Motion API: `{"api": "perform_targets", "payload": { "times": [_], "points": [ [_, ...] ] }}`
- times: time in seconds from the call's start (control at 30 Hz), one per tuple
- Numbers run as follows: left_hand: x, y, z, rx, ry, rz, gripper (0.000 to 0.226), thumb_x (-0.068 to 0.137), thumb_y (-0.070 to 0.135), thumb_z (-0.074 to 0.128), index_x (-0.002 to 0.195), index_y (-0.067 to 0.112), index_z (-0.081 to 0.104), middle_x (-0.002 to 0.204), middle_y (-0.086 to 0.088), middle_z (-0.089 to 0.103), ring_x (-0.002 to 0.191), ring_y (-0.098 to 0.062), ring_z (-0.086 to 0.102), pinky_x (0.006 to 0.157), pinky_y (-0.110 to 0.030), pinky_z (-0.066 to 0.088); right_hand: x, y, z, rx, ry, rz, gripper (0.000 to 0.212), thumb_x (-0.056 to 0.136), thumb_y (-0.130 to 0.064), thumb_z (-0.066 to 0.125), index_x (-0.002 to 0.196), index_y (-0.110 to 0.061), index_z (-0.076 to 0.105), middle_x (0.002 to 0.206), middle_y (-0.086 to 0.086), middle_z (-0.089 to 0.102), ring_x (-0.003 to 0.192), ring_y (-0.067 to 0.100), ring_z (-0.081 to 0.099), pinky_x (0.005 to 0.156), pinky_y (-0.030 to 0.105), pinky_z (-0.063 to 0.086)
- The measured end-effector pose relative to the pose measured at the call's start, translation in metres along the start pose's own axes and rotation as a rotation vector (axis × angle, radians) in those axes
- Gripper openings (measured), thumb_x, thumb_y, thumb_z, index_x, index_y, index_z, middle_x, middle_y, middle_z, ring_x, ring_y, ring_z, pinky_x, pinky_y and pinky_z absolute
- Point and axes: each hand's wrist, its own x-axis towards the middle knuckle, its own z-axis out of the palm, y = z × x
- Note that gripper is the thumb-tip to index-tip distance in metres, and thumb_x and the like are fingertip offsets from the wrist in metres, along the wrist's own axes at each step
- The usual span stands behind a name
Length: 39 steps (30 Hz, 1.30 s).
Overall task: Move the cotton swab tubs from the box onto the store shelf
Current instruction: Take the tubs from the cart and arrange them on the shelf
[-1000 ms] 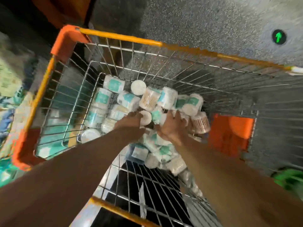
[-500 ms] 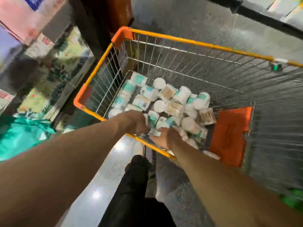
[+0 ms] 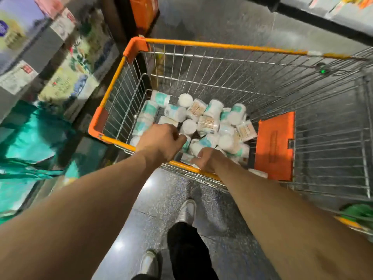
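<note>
Cotton swab tubs [image 3: 211, 110] lie heaped in the wire shopping cart [image 3: 212, 45], just beyond my fingertips. My left hand [image 3: 159, 142] is curled knuckles-up over the pile; whether those fingers hold anything, I can't tell. My right hand [image 3: 209, 161] sits at the cart's near side, fingers [image 3: 199, 155] hooked round one wrapped tub [image 3: 186, 157]. An orange child-seat flap [image 3: 274, 146] lies right of my fingers, the store shelf [image 3: 30, 57] far to their left.

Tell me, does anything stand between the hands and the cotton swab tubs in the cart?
Nothing visible does. The left hand and right hand reach over the cart's near rim and are right at the pile of tubs; their grip is unclear.
</note>
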Motion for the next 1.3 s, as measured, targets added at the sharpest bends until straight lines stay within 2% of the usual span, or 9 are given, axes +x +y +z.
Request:
{"api": "perform_targets", "payload": {
  "times": [0.17,0.3,0.43,0.53,0.73,0.83,0.97,1.13,1.3],
  "points": [
    [-0.081,-0.014,0.020,-0.095,-0.050,0.019,0.048,0.088,0.062,0.047,0.066,0.020,0.058,0.065,0.003,0.060,0.066,-0.025,0.061,0.060,-0.031,0.048,-0.037,0.009,0.069,0.017,-0.022,0.058,0.056,0.094,-0.058,0.051,0.121,-0.011,0.064,0.136,0.015,0.060,0.114,0.030,0.058,0.087,0.031,0.042],
    [-0.150,-0.023,0.032,-0.092,-0.017,0.000,0.051,0.091,0.062,0.044,0.066,0.019,0.057,0.063,0.001,0.060,0.064,-0.027,0.061,0.061,-0.034,0.054,-0.065,0.014,0.122,0.050,0.019,0.102,0.067,0.093,-0.061,0.054,0.138,-0.011,0.058,0.142,0.013,0.057,0.124,0.033,0.056,0.100,0.035,0.046],
    [-0.227,-0.035,0.051,-0.096,0.070,-0.068,0.048,0.090,0.057,0.042,0.071,0.016,0.059,0.065,-0.004,0.062,0.066,-0.031,0.062,0.067,-0.038,0.058,-0.101,0.014,0.185,0.040,-0.008,0.092,0.064,0.095,-0.059,0.051,0.137,-0.010,0.058,0.143,0.014,0.055,0.127,0.034,0.054,0.100,0.035,0.044],
    [-0.269,-0.044,0.065,-0.060,0.102,-0.109,0.046,0.091,0.056,0.043,0.080,0.016,0.065,0.076,-0.008,0.068,0.075,-0.035,0.063,0.070,-0.037,0.057,-0.122,0.016,0.223,0.089,0.022,0.097,0.061,0.095,-0.058,0.051,0.137,-0.014,0.057,0.145,0.013,0.053,0.129,0.034,0.052,0.105,0.039,0.045],
    [-0.352,-0.060,0.092,-0.088,0.164,-0.038,0.041,0.093,0.049,0.047,0.068,0.017,0.055,0.067,-0.004,0.062,0.065,-0.032,0.055,0.058,-0.036,0.051,-0.179,0.017,0.295,0.023,0.148,0.094,0.062,0.092,-0.055,0.057,0.144,-0.023,0.047,0.149,0.011,0.037,0.137,0.037,0.037,0.110,0.047,0.041],
    [-0.380,-0.070,0.102,-0.091,0.167,-0.070,0.042,0.093,0.051,0.046,0.066,0.020,0.053,0.066,-0.001,0.059,0.062,-0.029,0.054,0.054,-0.033,0.046,-0.193,0.018,0.329,0.029,0.033,0.069,0.071,0.092,-0.053,0.059,0.152,-0.020,0.038,0.158,0.011,0.033,0.141,0.037,0.036,0.114,0.045,0.038],
    [-0.417,-0.076,0.114,0.008,0.126,-0.074,0.044,0.094,0.049,0.043,0.065,0.018,0.053,0.063,0.000,0.055,0.058,-0.026,0.053,0.049,-0.029,0.037,-0.218,0.020,0.369,0.058,-0.019,0.031,0.069,0.093,-0.042,0.060,0.153,-0.017,0.036,0.156,0.013,0.038,0.140,0.036,0.041,0.113,0.040,0.039],
    [-0.461,-0.083,0.125,0.004,0.106,-0.131,0.042,0.092,0.054,0.041,0.071,0.019,0.055,0.066,0.000,0.061,0.061,-0.027,0.058,0.060,-0.034,0.055,-0.248,0.022,0.415,0.060,-0.021,-0.047,0.065,0.093,-0.019,0.060,0.154,-0.020,0.037,0.157,0.013,0.035,0.143,0.033,0.037,0.116,0.037,0.036],
    [-0.492,-0.088,0.130,0.026,0.077,-0.145,0.044,0.091,0.054,0.040,0.070,0.019,0.055,0.062,-0.001,0.059,0.058,-0.029,0.058,0.058,-0.035,0.055,-0.272,0.021,0.447,0.069,0.029,-0.101,0.060,0.091,-0.008,0.058,0.149,-0.018,0.047,0.153,0.012,0.043,0.140,0.031,0.042,0.117,0.032,0.034]
  ]
}}
